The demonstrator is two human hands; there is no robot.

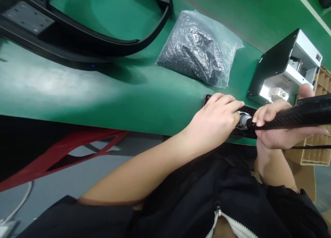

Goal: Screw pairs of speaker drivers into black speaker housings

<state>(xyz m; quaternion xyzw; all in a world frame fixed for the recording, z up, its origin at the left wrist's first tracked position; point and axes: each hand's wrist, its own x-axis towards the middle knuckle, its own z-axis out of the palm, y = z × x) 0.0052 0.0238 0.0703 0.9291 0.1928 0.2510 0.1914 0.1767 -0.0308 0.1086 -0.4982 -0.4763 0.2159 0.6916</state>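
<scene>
Glossy green covers the desk [124, 100], its smooth sheen broken by a pale glare, and I take the clear plastic bag [196, 48] lying on it as my landmark. From my end I see crinkled, shiny film over dark contents, with a flatter, cloudy margin at the bag's right. Left of the bag stands a sweeping black frame [77, 38], smooth and curved, carrying a flat grey metal plate [28, 17]. To the bag's right I have a boxy machine [274, 65], matte black on its side and pale metal in front; past it, on the bag's far right, is a brown cardboard divider [317, 152] of square cells. On the near side of the bag and to its right, the right hand [274, 134] is wrapped around a long black rod [307, 112] with a finely ridged surface. Just beside it, nearer the bag, the left hand [217, 122] has its fingers curled over by a shiny silver ring [243, 119]; I cannot tell whether they are clamped on anything. Both hands are close together, below the bag's near right corner.
</scene>
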